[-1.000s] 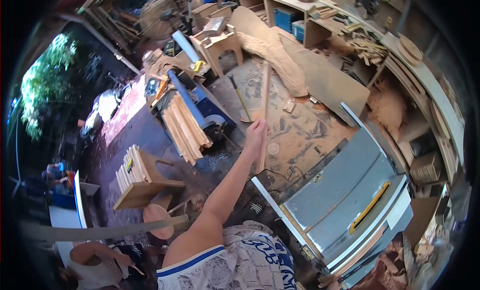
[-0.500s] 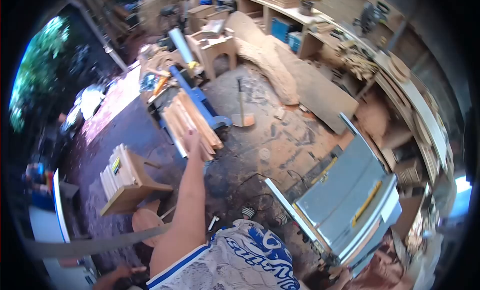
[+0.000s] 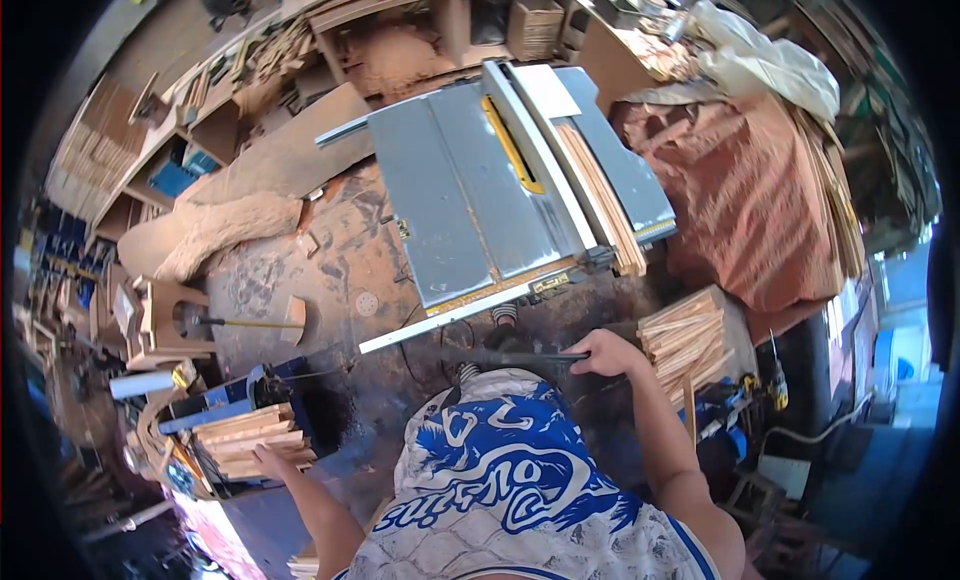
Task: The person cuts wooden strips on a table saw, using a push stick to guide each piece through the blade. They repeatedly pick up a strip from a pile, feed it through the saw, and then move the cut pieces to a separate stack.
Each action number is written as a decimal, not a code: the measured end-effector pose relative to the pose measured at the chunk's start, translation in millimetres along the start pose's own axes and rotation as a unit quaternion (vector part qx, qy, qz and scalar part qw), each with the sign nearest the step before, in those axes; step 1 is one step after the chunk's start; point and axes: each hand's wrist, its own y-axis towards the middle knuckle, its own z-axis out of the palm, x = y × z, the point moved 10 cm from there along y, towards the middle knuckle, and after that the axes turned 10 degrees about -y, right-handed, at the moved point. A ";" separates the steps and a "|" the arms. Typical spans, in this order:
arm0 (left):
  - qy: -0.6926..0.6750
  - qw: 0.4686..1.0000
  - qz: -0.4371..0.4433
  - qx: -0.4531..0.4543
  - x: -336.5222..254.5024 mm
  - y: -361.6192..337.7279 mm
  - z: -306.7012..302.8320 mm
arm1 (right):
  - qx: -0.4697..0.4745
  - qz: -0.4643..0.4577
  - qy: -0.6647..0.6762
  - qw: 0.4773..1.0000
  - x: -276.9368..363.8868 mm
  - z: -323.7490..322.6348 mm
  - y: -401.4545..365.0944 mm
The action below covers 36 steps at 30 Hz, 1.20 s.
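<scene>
My left hand (image 3: 270, 463) is at the near end of a stack of light wood strips (image 3: 245, 438), its fingers stretched toward them and seemingly touching. The stack lies on a low stand beside a blue metal part (image 3: 215, 410). My right hand (image 3: 602, 354) is closed around one end of a long, thin dark stick (image 3: 530, 359), which points left across my front; its exact kind is blurred. Ahead of me stands a grey table saw (image 3: 425, 200) with a yellow insert (image 3: 512, 145) and a long fence (image 3: 550, 150). Several narrow wood strips (image 3: 600, 195) lie beyond the fence.
Right of my right hand is another stack of strips (image 3: 685, 340). A reddish sheet (image 3: 715, 210) covers something behind it. Wooden stool-like pieces (image 3: 165, 320) and a long-handled tool (image 3: 245, 323) are at left. Shelving (image 3: 390, 20) lines the back.
My view has swung to the right, bringing the table saw to the centre. My left hand remains by the wood strips. My right hand with the dark stick is now plainly in view.
</scene>
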 end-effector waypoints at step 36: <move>-0.062 0.524 0.314 0.789 -203.9 -653.0 281.3 | -0.077 0.331 0.029 0.940 -75.2 161.9 -69.4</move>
